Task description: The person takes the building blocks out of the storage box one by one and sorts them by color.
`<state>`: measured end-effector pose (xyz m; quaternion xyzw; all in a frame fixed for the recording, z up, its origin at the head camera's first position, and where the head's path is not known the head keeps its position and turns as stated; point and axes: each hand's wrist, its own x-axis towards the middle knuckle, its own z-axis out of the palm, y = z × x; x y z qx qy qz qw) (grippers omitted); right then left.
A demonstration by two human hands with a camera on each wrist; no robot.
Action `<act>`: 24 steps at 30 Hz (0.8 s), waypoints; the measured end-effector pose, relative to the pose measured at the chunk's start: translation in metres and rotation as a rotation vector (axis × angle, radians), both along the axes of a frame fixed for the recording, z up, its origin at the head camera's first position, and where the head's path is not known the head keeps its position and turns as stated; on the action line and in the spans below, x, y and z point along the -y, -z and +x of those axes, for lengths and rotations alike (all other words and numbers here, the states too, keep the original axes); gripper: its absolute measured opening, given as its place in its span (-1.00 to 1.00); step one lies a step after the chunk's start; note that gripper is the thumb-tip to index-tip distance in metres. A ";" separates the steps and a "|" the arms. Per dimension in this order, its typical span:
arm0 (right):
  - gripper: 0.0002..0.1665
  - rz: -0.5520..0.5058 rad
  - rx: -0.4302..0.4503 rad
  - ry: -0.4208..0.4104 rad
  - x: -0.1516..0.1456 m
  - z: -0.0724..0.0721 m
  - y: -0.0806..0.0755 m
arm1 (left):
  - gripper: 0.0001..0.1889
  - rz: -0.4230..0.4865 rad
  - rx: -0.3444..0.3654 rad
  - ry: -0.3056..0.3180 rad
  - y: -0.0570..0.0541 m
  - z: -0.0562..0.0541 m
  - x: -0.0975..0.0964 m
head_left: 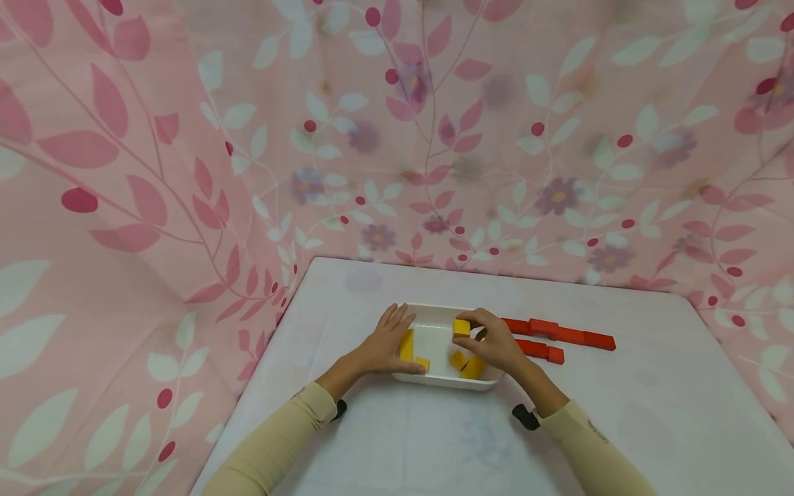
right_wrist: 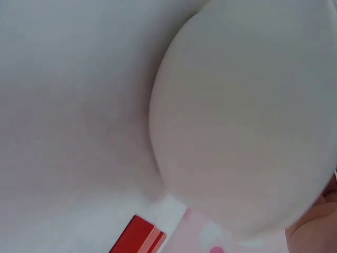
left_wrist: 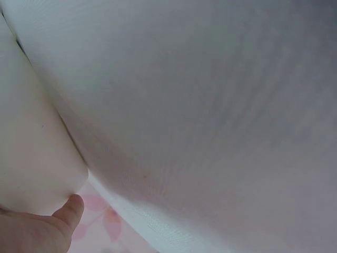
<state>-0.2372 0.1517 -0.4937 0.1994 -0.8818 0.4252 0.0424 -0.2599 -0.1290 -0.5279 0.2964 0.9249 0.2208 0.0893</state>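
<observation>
A white rectangular tray sits on the table, with several yellow blocks inside. My left hand lies across the tray's left end, fingers spread and straight, thumb along the near rim beside a small yellow cube. A longer yellow block shows partly under that hand. Above the tray's right half, my right hand pinches a yellow cube between thumb and fingers. Below it lie more yellow blocks. In the left wrist view, part of the left hand touches the tray's outer wall.
Right of the tray, red blocks lie in two rows, a longer back row and a shorter front row. The white-covered table ends at a pink floral curtain behind and at left.
</observation>
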 end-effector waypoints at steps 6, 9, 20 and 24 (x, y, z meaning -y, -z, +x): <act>-0.46 -0.028 -0.037 0.048 -0.020 0.004 -0.001 | 0.24 -0.004 -0.027 0.018 0.001 -0.001 -0.001; -0.47 -0.056 -0.066 0.081 -0.030 0.004 -0.002 | 0.24 -0.012 -0.021 0.011 0.002 -0.001 -0.001; -0.46 -0.010 -0.024 0.219 -0.064 0.009 -0.011 | 0.24 0.001 -0.022 0.000 0.001 -0.001 0.000; -0.46 0.008 0.014 0.238 -0.076 0.013 -0.008 | 0.24 0.010 -0.012 -0.002 0.000 -0.002 0.000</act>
